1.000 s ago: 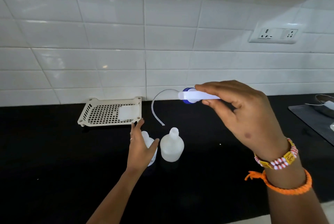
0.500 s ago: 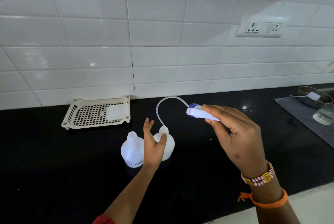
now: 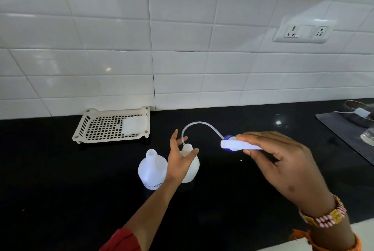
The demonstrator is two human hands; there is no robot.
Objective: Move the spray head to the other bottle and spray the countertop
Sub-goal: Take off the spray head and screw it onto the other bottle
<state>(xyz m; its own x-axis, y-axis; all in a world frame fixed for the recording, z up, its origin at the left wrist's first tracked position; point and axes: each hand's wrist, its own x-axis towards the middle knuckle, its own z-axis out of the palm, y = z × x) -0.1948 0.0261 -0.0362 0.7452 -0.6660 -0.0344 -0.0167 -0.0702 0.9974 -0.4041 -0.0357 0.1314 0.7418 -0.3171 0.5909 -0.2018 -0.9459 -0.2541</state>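
Two white plastic bottles stand uncapped on the black countertop point(image 3: 60, 179). The left bottle point(image 3: 150, 169) stands free. My left hand point(image 3: 179, 159) is around the right bottle point(image 3: 192, 169), thumb on one side and fingers spread behind its neck. My right hand point(image 3: 283, 161) pinches the white spray head point(image 3: 236, 145) with a blue collar, held level above the counter. Its clear dip tube point(image 3: 196, 126) arcs left and down, with its end going into the right bottle's neck.
A cream perforated tray point(image 3: 95, 127) with a white pad lies by the tiled wall behind the bottles. A dark mat point(image 3: 344, 131) with a steel dish and a glass sits at the right edge. A wall socket point(image 3: 303, 33) is mounted above right.
My left hand left the left bottle and took the right one. My right hand lowered the spray head, bringing the tube's end down to the right bottle's neck.
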